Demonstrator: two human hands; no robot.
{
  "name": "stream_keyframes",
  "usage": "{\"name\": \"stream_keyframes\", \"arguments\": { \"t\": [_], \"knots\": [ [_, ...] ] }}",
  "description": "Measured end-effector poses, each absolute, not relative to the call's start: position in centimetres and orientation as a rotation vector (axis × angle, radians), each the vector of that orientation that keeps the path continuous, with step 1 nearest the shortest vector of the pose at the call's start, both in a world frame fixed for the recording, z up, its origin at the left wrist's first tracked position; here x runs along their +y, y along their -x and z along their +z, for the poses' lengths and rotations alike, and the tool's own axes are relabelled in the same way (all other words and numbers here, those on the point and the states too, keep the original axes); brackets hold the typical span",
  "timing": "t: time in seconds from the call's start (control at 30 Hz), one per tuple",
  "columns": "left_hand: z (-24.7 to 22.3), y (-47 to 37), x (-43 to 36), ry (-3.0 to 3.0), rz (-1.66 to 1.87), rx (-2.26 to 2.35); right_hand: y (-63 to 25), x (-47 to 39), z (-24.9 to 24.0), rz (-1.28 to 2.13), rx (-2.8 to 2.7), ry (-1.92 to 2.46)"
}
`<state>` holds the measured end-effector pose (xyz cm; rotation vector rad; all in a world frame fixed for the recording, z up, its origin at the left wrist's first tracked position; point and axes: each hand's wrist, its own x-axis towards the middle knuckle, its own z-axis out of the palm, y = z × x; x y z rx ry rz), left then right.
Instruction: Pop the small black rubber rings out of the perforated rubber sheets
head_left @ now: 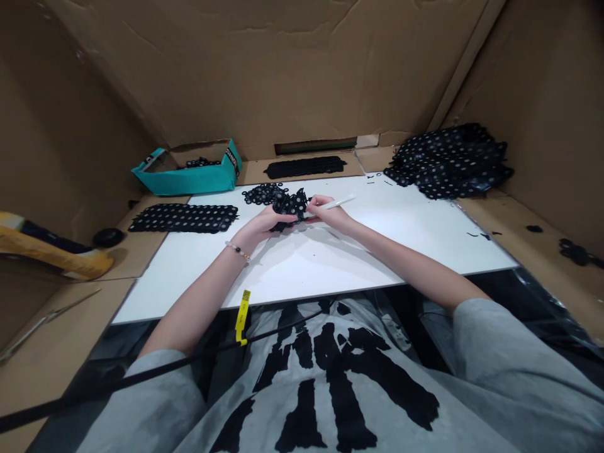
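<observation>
My left hand (274, 220) is closed around a black rubber sheet (293, 202) dotted with round holes, bent up in the fingers over the white board (283, 270). Between the fingers of my right hand (325, 211) is a slim white pen-like tool (340, 202), its near end pointing at the sheet and its other end sticking out to the right. The tip is too small to make out. Just behind my left hand lies a pile of small black rings (262, 193).
A teal box (189, 180) with black rings stands back left. One dotted black sheet (184, 218) lies left, another black sheet (306, 166) at the back, and a heap of sheets (448, 160) back right. Tweezers (50, 316) and a yellow tape roll (56, 248) lie far left. Cardboard walls surround the board.
</observation>
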<state>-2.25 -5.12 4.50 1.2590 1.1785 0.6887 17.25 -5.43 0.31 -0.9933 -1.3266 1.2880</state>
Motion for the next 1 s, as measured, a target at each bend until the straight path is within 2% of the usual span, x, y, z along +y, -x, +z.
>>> {"name": "stream_keyframes", "arguments": {
  "t": [0.23,0.5,0.73,1.0],
  "knots": [
    [3.1,2.4,-4.4,-1.29,0.69,1.083,-16.8,-6.2,-0.5,1.035,-1.543,1.059],
    [4.1,2.4,-4.5,-1.329,0.715,1.113,-17.2,-5.5,0.7,1.374,-1.236,0.947],
    [3.5,2.3,-4.3,-1.378,0.768,1.057,-17.6,-5.0,0.6,1.419,-1.265,0.971],
    [2.3,2.5,-3.4,-1.413,0.812,1.094,-16.7,-5.3,-1.2,1.149,-1.467,1.042]
  ]
}}
